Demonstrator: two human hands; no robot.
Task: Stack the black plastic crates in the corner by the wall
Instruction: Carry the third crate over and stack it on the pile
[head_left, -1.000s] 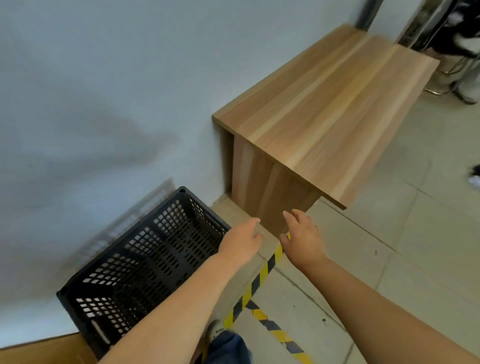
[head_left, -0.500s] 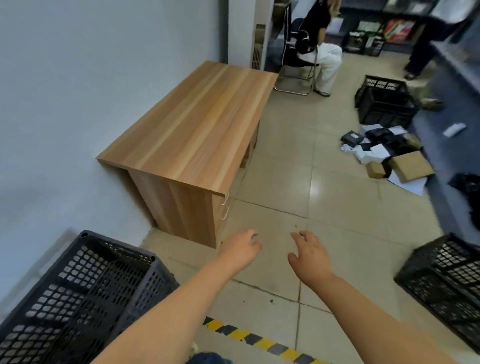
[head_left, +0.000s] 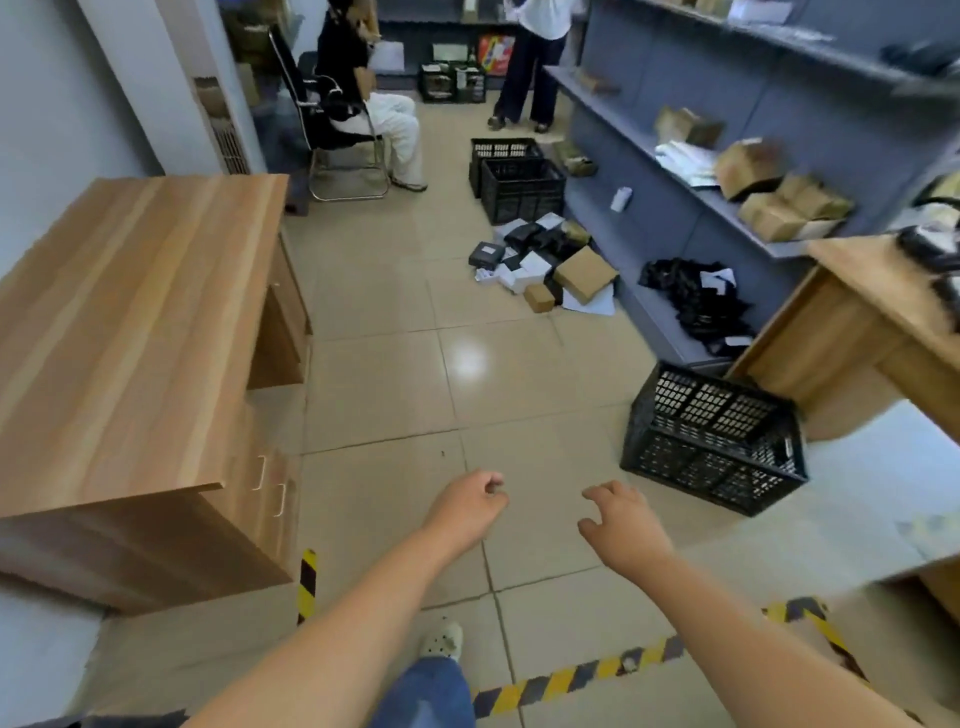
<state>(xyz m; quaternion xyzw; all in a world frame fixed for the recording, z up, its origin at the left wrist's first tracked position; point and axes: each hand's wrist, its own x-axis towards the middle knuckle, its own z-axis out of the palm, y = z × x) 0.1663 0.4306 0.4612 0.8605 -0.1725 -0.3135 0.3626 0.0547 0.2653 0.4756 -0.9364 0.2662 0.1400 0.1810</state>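
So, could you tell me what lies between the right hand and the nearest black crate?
Only bare floor tile: the head view shows nothing between the right hand and the black crate.

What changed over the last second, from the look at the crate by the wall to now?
The view swung right, away from the wall: that crate has left the frame, and a black crate on the floor by the right-hand desk came into view. Left hand and right hand stayed empty, held out in front.
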